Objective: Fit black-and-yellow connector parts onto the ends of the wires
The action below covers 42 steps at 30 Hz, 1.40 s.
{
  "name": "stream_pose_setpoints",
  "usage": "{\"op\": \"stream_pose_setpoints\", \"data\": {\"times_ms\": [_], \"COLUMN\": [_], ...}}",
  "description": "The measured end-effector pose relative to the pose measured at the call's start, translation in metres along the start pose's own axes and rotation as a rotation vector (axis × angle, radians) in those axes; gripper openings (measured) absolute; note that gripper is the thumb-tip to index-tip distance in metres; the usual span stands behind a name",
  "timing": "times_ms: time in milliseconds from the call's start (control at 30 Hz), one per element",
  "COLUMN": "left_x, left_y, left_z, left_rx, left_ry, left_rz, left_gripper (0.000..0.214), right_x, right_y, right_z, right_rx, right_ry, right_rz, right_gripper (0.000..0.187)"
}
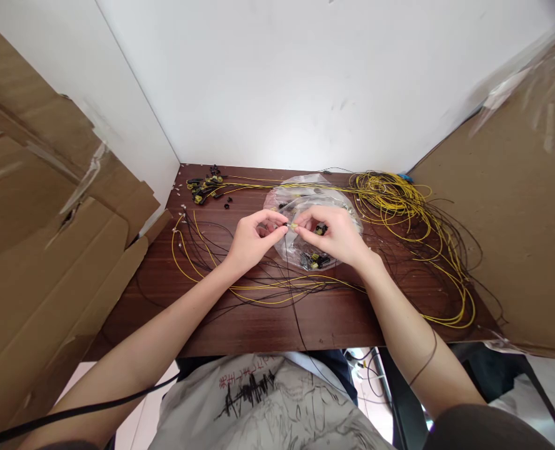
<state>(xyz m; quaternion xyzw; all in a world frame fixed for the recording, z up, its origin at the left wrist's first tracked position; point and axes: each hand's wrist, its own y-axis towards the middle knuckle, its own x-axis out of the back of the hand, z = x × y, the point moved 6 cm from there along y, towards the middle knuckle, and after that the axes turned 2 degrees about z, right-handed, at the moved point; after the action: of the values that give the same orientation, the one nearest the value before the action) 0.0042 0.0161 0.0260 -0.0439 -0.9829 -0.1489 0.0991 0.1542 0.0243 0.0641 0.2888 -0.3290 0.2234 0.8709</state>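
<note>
My left hand (260,237) and my right hand (334,232) meet over a clear plastic bag (284,251), fingertips almost touching. Between the left thumb and forefinger is the end of a thin black wire (290,284), which hangs down past the table edge toward my lap. A small yellow connector piece (294,226) is pinched in the right fingertips, close to the wire's end; whether the two are joined is too small to tell. Black and yellow connectors (314,260) show inside the bag beneath my hands.
A pile of black and yellow connectors (203,189) lies at the back left of the brown table (259,334). Coiled yellow cables (385,194) fill the right side. Loose yellow and black wires cross the front. Cardboard walls (57,206) flank both sides, and a white wall (296,94) rises behind.
</note>
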Motion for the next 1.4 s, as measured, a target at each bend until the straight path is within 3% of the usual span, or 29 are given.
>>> {"op": "stream_pose_setpoints", "data": {"times_ms": [700, 1000, 1400], "left_x": [-0.001, -0.002, 0.002], "left_y": [0.000, 0.000, -0.001], "left_z": [0.002, 0.003, -0.002], "left_rx": [0.026, 0.021, -0.076], "left_ry": [-0.014, -0.117, -0.184], "left_rz": [0.018, 0.014, -0.031], "left_gripper": [0.016, 0.014, 0.003], "right_x": [-0.002, -0.005, -0.009], "right_y": [-0.001, 0.000, 0.001], "right_z": [0.003, 0.001, -0.004], "right_rx": [0.041, 0.045, 0.002], "right_ry": [-0.005, 0.006, 0.170], "right_rz": [-0.004, -0.052, -0.098], "right_gripper": [0.009, 0.010, 0.020]}}
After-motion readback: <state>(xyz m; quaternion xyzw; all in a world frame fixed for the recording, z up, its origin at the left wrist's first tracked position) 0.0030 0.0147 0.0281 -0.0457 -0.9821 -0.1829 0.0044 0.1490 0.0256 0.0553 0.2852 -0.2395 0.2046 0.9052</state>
